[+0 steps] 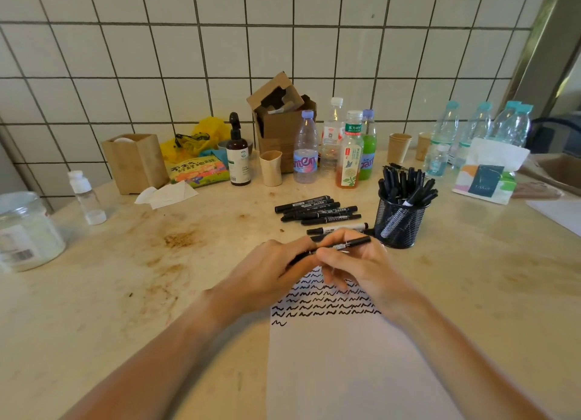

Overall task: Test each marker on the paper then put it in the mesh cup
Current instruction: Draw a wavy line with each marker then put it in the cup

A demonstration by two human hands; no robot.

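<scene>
My paper [355,366] lies nearest. Above it, both hands, left hand [276,272] and right hand [361,268], have fingers grasping one black marker [349,243]. Mesh cup [399,221] at two o'clock; loose markers [317,212] at twelve on the surface [125,294].

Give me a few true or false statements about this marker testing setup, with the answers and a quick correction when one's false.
1. Both hands hold one black marker above the paper. True.
2. The mesh cup is empty. False: it is full of markers.
3. Loose markers lie on the table beside the cup. True.
4. The paper is blank. False: rows of black squiggles cover its top part.
5. The left hand rests flat on the table. False: it grips the marker with the right hand.
</scene>
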